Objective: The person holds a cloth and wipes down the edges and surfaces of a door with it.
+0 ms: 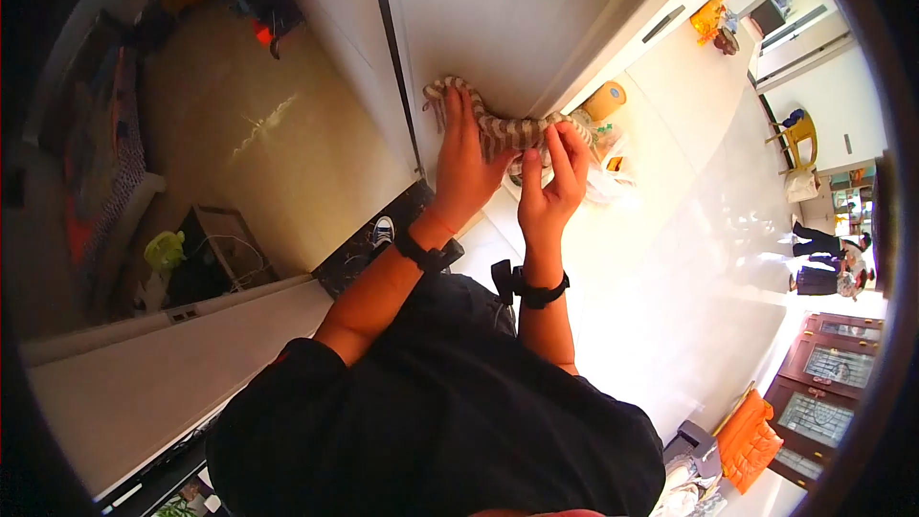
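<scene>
A brown-and-white striped cloth [517, 131] is bunched in a wavy strip in front of the pale door panel [498, 19]. My left hand [466, 165] lies over its left part, fingers close together and the thumb pointing toward my other hand. At the right part, my right hand [553, 177] pinches the fabric between bent fingers and thumb. Folds hang between and behind the two hands, and some of the cloth is hidden by my fingers. Each wrist wears a black band; its exact garment or towel kind cannot be made out.
Just behind the right hand lie plastic bags [613, 168] and a tan roll [605, 101] on the bright floor. A dark room with a wooden box [220, 249] opens at left. Two people [831, 263] stand far right, near an orange padded item [750, 442].
</scene>
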`<action>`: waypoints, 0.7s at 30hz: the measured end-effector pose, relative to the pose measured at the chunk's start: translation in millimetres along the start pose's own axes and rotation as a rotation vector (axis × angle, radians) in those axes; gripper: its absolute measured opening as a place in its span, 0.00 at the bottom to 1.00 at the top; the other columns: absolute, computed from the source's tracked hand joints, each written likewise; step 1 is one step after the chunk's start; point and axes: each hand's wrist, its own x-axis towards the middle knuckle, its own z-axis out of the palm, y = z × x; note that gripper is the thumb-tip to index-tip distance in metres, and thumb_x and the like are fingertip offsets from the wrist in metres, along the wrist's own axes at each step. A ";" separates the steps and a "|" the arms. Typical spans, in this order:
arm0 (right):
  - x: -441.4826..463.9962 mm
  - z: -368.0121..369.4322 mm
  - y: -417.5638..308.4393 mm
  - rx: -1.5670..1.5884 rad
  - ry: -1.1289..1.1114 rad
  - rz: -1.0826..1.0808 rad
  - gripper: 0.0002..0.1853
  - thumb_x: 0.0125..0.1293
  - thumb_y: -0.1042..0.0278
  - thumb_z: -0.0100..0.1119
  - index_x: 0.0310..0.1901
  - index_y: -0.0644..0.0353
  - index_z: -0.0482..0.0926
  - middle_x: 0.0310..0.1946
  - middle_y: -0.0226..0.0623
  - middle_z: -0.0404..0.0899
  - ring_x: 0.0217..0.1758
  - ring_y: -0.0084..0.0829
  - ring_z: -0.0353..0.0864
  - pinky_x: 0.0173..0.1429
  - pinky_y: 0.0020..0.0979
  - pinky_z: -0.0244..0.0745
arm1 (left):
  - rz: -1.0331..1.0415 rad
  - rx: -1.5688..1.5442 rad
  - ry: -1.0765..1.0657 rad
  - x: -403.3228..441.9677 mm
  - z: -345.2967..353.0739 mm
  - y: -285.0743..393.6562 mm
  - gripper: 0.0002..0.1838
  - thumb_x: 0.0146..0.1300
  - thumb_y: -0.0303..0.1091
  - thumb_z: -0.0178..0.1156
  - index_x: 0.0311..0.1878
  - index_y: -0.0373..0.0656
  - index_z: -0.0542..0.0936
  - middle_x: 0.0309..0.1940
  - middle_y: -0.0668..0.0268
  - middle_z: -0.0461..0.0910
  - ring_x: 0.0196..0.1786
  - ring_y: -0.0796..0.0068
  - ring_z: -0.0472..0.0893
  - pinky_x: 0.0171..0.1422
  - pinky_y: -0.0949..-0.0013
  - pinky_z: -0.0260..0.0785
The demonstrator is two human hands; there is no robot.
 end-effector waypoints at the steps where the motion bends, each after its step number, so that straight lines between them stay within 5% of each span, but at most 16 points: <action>1: -0.2 -0.2 0.1 -0.014 -0.001 0.003 0.18 0.67 0.80 0.63 0.58 0.70 0.82 0.58 0.47 0.80 0.63 0.44 0.78 0.69 0.38 0.70 | 0.008 0.042 0.014 1.0 -1.2 4.0 0.58 0.54 0.33 0.77 0.79 0.26 0.48 0.79 0.30 0.48 0.81 0.35 0.53 0.82 0.53 0.56; 13: -12.3 -1.1 22.1 0.071 -0.048 0.102 0.17 0.63 0.84 0.59 0.53 0.68 0.85 0.57 0.49 0.78 0.61 0.46 0.79 0.67 0.38 0.71 | 0.008 0.080 -0.014 0.9 -0.3 -9.5 0.60 0.51 0.31 0.78 0.79 0.25 0.47 0.79 0.33 0.49 0.81 0.39 0.56 0.80 0.56 0.60; 16: 3.2 -2.1 0.3 0.069 -0.034 -0.021 0.17 0.63 0.84 0.58 0.53 0.68 0.85 0.58 0.48 0.76 0.63 0.47 0.77 0.68 0.38 0.69 | -0.022 0.002 -0.032 -1.1 -0.2 -7.7 0.58 0.53 0.31 0.77 0.79 0.25 0.48 0.79 0.31 0.47 0.81 0.36 0.53 0.81 0.55 0.57; 21: -28.7 13.1 40.0 0.009 -0.030 -0.015 0.25 0.62 0.80 0.62 0.63 0.68 0.78 0.71 0.60 0.65 0.76 0.54 0.66 0.77 0.44 0.60 | 0.027 0.048 0.001 -1.6 0.7 -7.5 0.60 0.52 0.32 0.78 0.79 0.27 0.47 0.79 0.31 0.46 0.82 0.36 0.52 0.81 0.54 0.57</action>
